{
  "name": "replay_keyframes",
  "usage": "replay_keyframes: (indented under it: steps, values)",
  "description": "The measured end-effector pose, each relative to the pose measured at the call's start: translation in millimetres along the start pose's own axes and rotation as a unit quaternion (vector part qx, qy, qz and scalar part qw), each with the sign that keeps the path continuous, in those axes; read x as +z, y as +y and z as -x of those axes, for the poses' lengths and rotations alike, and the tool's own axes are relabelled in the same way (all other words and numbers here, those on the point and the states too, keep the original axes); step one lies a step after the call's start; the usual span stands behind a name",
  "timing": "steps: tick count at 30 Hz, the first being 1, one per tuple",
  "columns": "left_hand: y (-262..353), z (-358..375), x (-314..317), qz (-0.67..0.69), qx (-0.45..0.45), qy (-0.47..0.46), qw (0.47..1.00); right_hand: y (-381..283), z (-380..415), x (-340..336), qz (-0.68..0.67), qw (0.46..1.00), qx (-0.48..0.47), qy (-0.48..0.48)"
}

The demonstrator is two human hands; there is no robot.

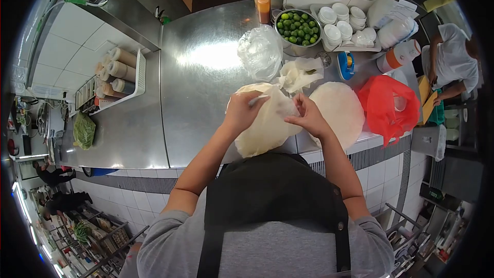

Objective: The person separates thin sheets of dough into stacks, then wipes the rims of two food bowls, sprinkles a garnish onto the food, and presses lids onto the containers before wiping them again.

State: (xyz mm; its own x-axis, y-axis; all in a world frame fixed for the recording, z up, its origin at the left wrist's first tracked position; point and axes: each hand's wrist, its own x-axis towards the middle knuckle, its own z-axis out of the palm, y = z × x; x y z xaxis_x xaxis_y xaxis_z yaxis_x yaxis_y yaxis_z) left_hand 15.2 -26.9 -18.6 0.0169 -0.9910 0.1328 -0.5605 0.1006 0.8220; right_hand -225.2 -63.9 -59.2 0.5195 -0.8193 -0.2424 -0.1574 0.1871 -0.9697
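A thin, pale round wrapper [267, 126], soft like a flour sheet, is at the counter's front edge before me. My left hand [242, 110] pinches its upper left part between thumb and fingers. At its upper right edge, my right hand [313, 117] has its thumb and fingers curled close together on the sheet. A stack of similar round wrappers [338, 110] lies just right of my right hand. Beyond my hands sits a crumpled pale sheet [301, 75] with a small green bit on it. A clear plastic bag [260, 51] rests behind the wrapper.
Farther back stand a metal bowl of limes [298, 46], sauce bottles [263, 6] and white lidded cups [332, 33]. To the right are a blue tape dispenser [346, 66] and a red plastic bag [389, 105]. A bottle basket [140, 77] stands left; another person [455, 56] works at right.
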Motion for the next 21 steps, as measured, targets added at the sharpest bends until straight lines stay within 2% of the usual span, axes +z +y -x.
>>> replay_keyframes:
  steps: [1,2,3,4,6,7,9,10,12,14,15,16,18,19,21]
  values:
    - [5.2,1.2,0.6,0.005,0.018,0.005,1.0,-5.9,-0.4,0.0,0.0,1.0,0.0,0.002]
    - [6.9,2.2,0.5,0.006,0.02,0.003,1.0,-12.1,-1.5,1.3,-0.068,0.997,0.038,-0.028]
    - [7.6,3.2,-0.7,-0.008,0.01,-0.024,1.0,-19.9,-4.0,4.7,-0.137,0.986,0.075,-0.057]
    - [8.1,3.8,-2.0,-0.022,0.0,-0.051,0.998,-21.7,-9.9,6.5,-0.137,0.986,0.075,-0.056]
    - [10.2,4.2,-5.3,-0.015,0.027,-0.082,0.996,-23.7,-23.0,10.3,0.078,0.992,0.087,-0.036]
    - [10.3,4.7,-7.0,-0.008,0.052,-0.112,0.992,-21.0,-27.5,14.7,0.077,0.993,0.087,-0.036]
    - [8.8,5.2,-9.4,-0.022,0.052,-0.118,0.991,-11.6,-35.2,24.1,0.095,0.995,0.01,-0.037]
    - [7.8,5.1,-11.0,-0.034,0.053,-0.124,0.99,-8.4,-36.7,27.2,0.094,0.995,0.01,-0.037]
    - [-2.8,5.4,-17.4,-0.037,0.044,-0.108,0.993,-3.5,-40.1,30.6,0.105,0.989,-0.104,-0.006]
    - [-13.5,7.1,-27.9,-0.039,0.032,-0.089,0.995,5.9,-42.4,23.3,0.073,0.995,-0.072,0.001]
    - [-15.9,7.0,-34.2,-0.02,-0.007,-0.059,0.998,7.1,-42.5,19.5,0.04,0.998,-0.04,0.01]
    - [-17.9,6.5,-39.0,0.0,-0.046,-0.028,0.999,8.7,-41.7,16.7,0.041,0.998,-0.041,0.009]
    - [-24.7,7.9,-38.9,-0.027,-0.053,-0.022,0.998,9.1,-36.2,16.6,0.086,0.995,-0.021,0.043]
    - [-22.7,8.2,-39.2,-0.065,-0.064,-0.053,0.994,8.0,-33.5,21.1,0.086,0.995,-0.021,0.042]
    - [-14.0,7.1,-39.2,-0.102,-0.075,-0.084,0.988,1.9,-28.0,34.1,0.011,0.994,-0.099,0.053]
